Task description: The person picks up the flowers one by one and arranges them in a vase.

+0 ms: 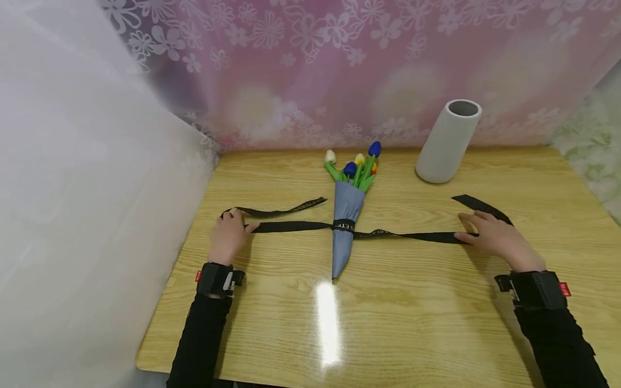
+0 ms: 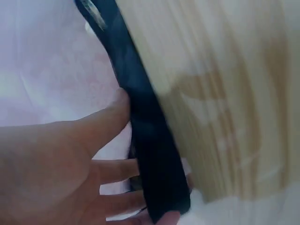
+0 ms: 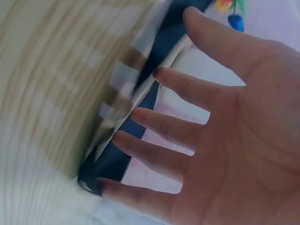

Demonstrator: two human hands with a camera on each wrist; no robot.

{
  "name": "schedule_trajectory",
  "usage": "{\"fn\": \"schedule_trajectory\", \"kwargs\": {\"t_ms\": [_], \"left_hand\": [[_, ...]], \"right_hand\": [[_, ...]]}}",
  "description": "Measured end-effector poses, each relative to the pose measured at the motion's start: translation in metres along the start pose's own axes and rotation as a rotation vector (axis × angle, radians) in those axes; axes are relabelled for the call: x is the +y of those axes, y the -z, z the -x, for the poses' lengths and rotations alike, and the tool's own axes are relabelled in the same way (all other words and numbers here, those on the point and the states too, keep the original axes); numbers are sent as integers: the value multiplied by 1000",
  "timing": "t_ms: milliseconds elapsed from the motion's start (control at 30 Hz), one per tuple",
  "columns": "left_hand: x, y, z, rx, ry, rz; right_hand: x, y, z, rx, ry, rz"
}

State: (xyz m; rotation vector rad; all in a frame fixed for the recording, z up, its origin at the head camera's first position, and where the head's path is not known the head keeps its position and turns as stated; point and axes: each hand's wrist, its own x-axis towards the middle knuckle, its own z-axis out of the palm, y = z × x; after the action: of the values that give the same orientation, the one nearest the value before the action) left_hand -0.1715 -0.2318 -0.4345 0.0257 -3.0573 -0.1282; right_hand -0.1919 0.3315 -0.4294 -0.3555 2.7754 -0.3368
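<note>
A bouquet of tulips in blue-grey wrapping point(image 1: 346, 202) lies mid-table, white, yellow, blue and orange blooms toward the back. Around its wrapping goes a black ribbon point(image 1: 293, 226) with pale lettering, its two long ends drawn out to either side. My left hand point(image 1: 228, 237) holds the left end, which runs across its fingers in the left wrist view, thumb at the edge; the tail doubles back toward the bouquet. On the right, my right hand point(image 1: 495, 240) has its fingers spread and fairly straight, fingertips point(image 3: 161, 75) at the ribbon point(image 3: 164, 42). That tail bends back behind the hand.
A white vase point(image 1: 448, 141) stands upright at the back right of the wooden table point(image 1: 388, 323). Behind the table hangs a pink floral curtain point(image 1: 310, 70), and white sheeting point(image 1: 87, 188) drops along the left side.
</note>
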Motion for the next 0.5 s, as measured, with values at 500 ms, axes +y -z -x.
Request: {"fn": "schedule_trajectory", "kwargs": {"t_ms": [500], "left_hand": [[109, 56, -37, 71, -409, 292]], "right_hand": [[-141, 22, -55, 195, 375, -93]]}}
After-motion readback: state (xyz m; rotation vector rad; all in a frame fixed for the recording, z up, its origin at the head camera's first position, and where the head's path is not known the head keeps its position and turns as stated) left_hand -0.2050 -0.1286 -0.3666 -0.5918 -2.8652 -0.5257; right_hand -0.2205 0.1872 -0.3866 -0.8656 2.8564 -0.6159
